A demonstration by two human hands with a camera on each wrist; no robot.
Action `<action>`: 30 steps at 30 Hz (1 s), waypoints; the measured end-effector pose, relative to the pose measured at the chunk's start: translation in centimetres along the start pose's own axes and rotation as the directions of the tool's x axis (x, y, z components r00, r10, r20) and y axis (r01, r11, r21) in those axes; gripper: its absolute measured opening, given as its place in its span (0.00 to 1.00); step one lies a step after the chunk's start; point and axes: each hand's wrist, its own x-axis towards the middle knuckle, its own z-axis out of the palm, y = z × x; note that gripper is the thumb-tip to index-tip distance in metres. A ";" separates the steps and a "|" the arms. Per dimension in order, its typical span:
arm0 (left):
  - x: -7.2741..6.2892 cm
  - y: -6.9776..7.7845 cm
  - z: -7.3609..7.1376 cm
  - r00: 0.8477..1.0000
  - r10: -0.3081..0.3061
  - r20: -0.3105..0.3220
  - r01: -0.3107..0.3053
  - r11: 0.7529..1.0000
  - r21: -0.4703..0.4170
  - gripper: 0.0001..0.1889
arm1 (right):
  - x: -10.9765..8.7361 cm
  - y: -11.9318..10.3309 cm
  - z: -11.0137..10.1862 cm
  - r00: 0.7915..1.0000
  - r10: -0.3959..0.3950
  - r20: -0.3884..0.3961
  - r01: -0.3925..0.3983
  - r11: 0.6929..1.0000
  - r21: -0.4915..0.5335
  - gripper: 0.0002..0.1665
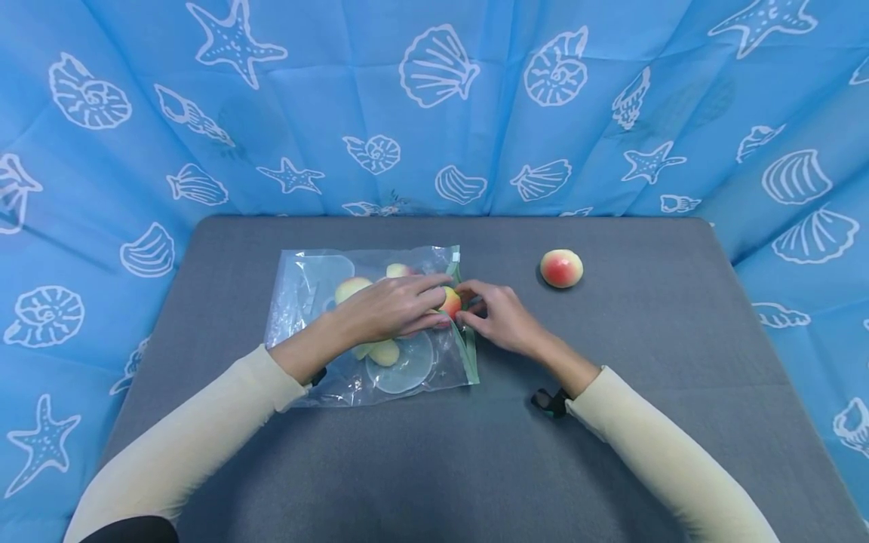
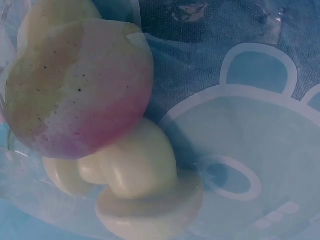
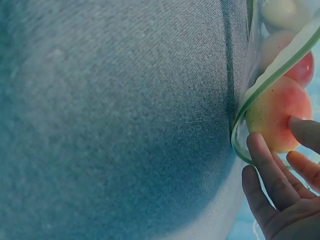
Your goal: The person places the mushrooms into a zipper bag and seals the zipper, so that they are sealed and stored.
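A clear zip bag point(image 1: 319, 377) with a green zip edge lies with its mouth toward the right. My left hand point(image 1: 394, 305) reaches across it and holds the upper lip raised near the mouth. A red-and-yellow speckled fruit point(image 3: 277, 112) sits just inside the opening. At that opening, my right hand point(image 1: 505, 320) has thumb and fingers around the fruit, with fingertips against it in the right wrist view. Deeper in the bag lie another pink-and-yellow fruit point(image 2: 85, 95) and several cream mushroom-shaped pieces point(image 2: 140, 165), partly hidden by my left arm in the head view.
One cream-and-red fruit point(image 1: 561, 268) lies on the grey table point(image 1: 645, 317), right of the bag. Pale cartoon-animal shapes point(image 2: 235, 130) are printed on the bag. A blue curtain point(image 1: 475, 136) with white shells hangs behind and beside the table.
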 end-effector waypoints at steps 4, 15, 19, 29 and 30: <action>0.0 -0.1 0.1 1.000 0.005 -0.012 -0.005 1.000 0.008 0.13 | 0.2 0.0 0.2 1.000 0.002 -0.023 -0.003 1.000 -0.025 0.23; 0.0 0.1 -0.2 1.000 -0.019 0.018 0.019 1.000 -0.007 0.11 | 0.7 -0.1 0.7 0.994 -0.006 -0.112 -0.010 0.990 -0.138 0.17; -0.1 0.1 -0.2 0.999 -0.027 0.019 0.027 1.000 -0.007 0.10 | 0.7 -0.1 0.8 0.991 -0.005 -0.130 -0.018 0.985 -0.174 0.15; -0.4 0.0 0.0 0.999 -0.025 0.022 0.025 1.000 -0.001 0.12 | 0.1 0.5 0.2 0.990 -0.035 -0.136 0.007 0.980 -0.200 0.15; -0.5 0.0 0.1 1.000 -0.023 0.020 0.023 1.000 0.001 0.12 | 0.0 0.6 0.0 0.989 -0.039 -0.140 0.009 0.979 -0.206 0.15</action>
